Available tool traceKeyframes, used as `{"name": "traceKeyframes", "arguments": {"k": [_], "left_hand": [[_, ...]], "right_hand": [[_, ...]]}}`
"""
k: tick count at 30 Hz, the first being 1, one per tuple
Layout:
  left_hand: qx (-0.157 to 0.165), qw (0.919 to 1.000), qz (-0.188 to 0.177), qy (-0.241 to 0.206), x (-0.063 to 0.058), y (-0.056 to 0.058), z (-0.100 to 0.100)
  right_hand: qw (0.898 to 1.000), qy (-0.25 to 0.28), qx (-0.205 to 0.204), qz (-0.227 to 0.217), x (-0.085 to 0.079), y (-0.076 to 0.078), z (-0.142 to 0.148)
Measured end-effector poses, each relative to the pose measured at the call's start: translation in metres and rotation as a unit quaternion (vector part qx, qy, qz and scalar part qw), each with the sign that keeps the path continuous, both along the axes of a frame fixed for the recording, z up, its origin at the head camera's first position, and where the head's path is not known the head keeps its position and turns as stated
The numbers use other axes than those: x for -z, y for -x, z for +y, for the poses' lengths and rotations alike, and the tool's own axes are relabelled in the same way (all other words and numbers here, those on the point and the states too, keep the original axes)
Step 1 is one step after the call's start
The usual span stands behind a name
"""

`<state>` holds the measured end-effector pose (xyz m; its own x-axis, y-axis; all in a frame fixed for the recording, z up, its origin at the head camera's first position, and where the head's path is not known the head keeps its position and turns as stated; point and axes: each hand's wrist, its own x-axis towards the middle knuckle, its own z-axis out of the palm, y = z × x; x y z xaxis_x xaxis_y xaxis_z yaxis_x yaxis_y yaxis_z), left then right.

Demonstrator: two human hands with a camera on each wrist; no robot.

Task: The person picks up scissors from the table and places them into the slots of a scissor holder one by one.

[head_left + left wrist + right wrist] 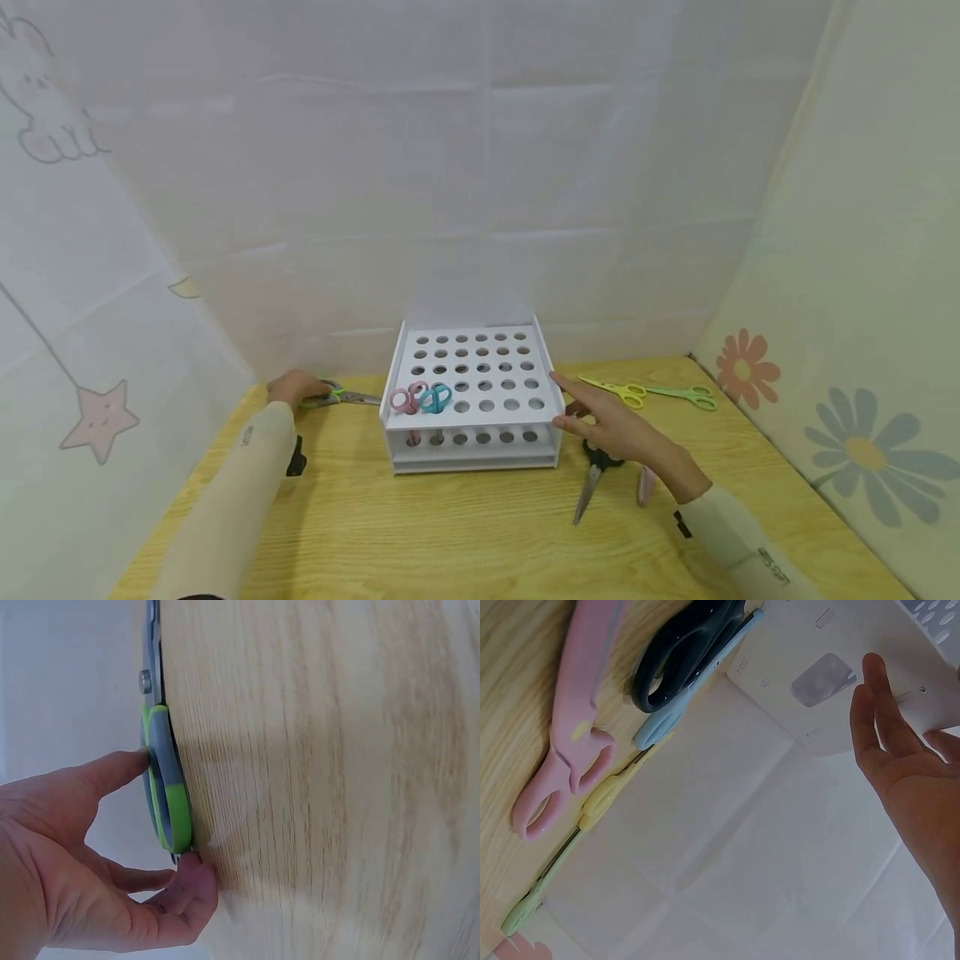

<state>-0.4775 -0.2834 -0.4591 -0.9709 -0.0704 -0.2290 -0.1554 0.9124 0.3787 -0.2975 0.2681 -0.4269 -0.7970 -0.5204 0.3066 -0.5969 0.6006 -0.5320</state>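
Note:
My left hand is at the far left of the table, at the handles of grey-and-green scissors. In the left wrist view its thumb touches the handle side of the scissors, while its bent fingers meet the loop end. The blades lie along the table, pointing toward the white rack. My right hand rests its extended fingers against the rack's right side. Pink scissors and teal scissors stand upright in the rack's front-left holes.
Right of the rack lie black scissors, pink scissors, yellow scissors and green scissors. Light blue scissors show beside the black ones in the right wrist view. A white sheet hangs behind the table.

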Motion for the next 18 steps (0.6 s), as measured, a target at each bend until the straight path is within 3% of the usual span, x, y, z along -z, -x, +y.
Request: {"name": "traceKeyframes", "arguments": {"k": [4,8,10,13,18], "left_hand": [[-0.005,0.9996,0.014,-0.023,0.005,0.003,-0.006],[-0.045,0.9951,0.011,-0.087,0.005,-0.001,-0.009],[-0.073,0.9877,0.009,-0.138,0.006,-0.003,-0.009],[-0.112,0.9712,0.021,-0.21,0.009,-0.005,-0.01],[-0.148,0.9229,0.052,-0.352,0.025,-0.005,-0.015]], "right_hand": [[1.0,0.003,-0.002,-0.006,0.001,0.0,0.001],[1.0,0.005,-0.002,-0.012,0.0,-0.001,0.0],[1.0,0.004,-0.001,-0.013,0.0,-0.001,0.0],[1.0,0.002,-0.001,-0.011,-0.001,-0.002,-0.001],[1.0,-0.002,0.001,-0.009,-0.002,-0.001,0.0]]}}
